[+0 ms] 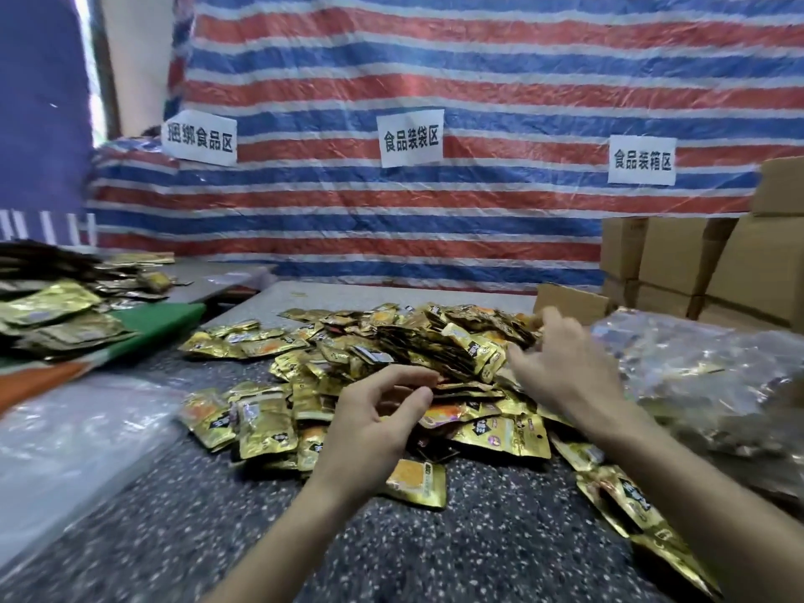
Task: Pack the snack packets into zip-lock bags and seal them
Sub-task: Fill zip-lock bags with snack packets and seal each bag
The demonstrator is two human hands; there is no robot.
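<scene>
Far left: a stack of gold packets [56, 315], flat, lying on a green and orange cloth [161, 326]. Below it: clear plastic bags [74, 428], flat, lying on the left edge of the speckled table [174, 537]. Centre: a heap of gold snack packets [304, 398], loose on the table top, with a tight row standing on edge at its crest and one single packet [417, 483] lying apart on the near side. Left hand [374, 424]: above the near edge of the heap, fingers loosely curled, thumb and forefinger apart, holding nothing. Right hand [561, 367]: blurred, fingers spread wide, reaching to the right end of the standing row; whether it grips any packet cannot be told. Right: a filled clear bag [705, 376], with gold packets showing through it, just beside the heap. Behind it: cardboard boxes [696, 263], stacked. Backdrop: a red, white and blue striped tarp [435, 80] bearing three paper signs [411, 139].
</scene>
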